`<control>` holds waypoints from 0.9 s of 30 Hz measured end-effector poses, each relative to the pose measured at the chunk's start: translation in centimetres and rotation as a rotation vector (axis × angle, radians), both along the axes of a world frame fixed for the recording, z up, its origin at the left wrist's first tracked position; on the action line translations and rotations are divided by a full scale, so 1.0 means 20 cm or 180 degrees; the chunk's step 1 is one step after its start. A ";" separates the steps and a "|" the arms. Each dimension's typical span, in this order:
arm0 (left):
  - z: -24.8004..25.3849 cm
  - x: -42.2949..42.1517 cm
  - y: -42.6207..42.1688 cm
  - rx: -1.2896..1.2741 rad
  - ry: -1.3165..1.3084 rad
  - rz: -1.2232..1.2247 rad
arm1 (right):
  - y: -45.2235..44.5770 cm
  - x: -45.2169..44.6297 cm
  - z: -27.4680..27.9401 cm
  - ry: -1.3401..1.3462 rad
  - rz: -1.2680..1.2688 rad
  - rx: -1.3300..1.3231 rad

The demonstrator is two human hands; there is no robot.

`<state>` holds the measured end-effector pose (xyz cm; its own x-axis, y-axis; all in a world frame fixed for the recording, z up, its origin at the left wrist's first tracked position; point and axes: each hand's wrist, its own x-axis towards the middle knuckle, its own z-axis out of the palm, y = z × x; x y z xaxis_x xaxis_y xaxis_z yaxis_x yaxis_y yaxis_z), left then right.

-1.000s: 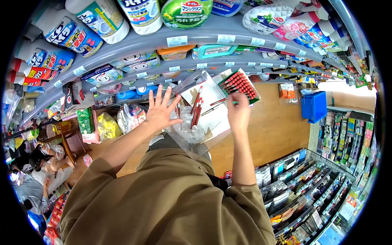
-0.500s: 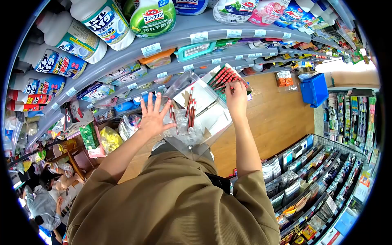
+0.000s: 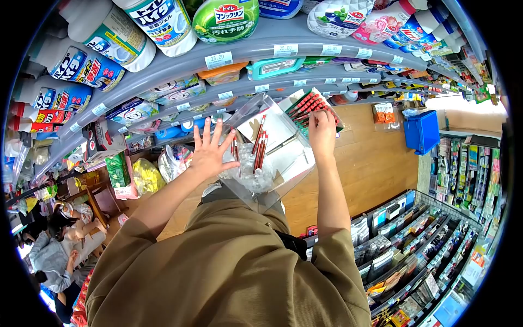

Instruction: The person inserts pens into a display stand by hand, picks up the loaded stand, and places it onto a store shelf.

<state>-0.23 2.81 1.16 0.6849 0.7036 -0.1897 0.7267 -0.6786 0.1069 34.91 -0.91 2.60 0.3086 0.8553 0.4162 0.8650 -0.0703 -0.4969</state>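
Note:
A clear plastic box (image 3: 294,177) lies in front of my body, with several slim red pencil-like sticks (image 3: 260,153), crumpled clear plastic (image 3: 256,181) and white flat pieces (image 3: 283,143) inside. My left hand (image 3: 210,155) is spread open, palm down, at the box's left edge. Beyond the box's far right corner, my right hand (image 3: 323,132) has its fingers curled together over a green case (image 3: 300,122) filled with rows of red sticks (image 3: 309,103). Those fingertips touch the rows; what they pinch, if anything, is hidden.
Grey shelves (image 3: 245,65) carrying cleaning bottles (image 3: 226,19) and price tags curve ahead of me. A blue bin (image 3: 421,132) stands on the wooden floor (image 3: 376,152). At right is a wire rack (image 3: 397,229) of packaged goods. People (image 3: 54,256) are at lower left.
The view has shifted a little, so shelves, box and hands sit slightly further right. My left hand stays spread at the box edge, and my right hand stays curled at the red sticks.

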 end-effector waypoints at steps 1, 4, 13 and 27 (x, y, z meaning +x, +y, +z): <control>0.00 0.00 0.00 -0.0003 0.0000 0.0004 | 0.00 0.00 0.00 -0.0001 0.0012 -0.0053; 0.02 0.00 0.00 -0.0043 0.0065 0.0003 | -0.01 -0.02 0.02 -0.0122 0.0118 -0.0053; 0.03 0.00 0.00 -0.0111 0.0129 0.0010 | -0.01 -0.05 -0.03 0.0076 0.0407 -0.0297; 0.02 0.00 0.00 -0.0031 0.0018 0.0011 | -0.02 -0.10 0.07 -0.1073 0.0033 -0.0309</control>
<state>-0.29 2.78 1.57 0.6813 0.7040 -0.2004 0.7296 -0.6750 0.1093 32.82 -1.39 3.92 0.1588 0.8983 0.4098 0.9802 -0.0937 -0.1745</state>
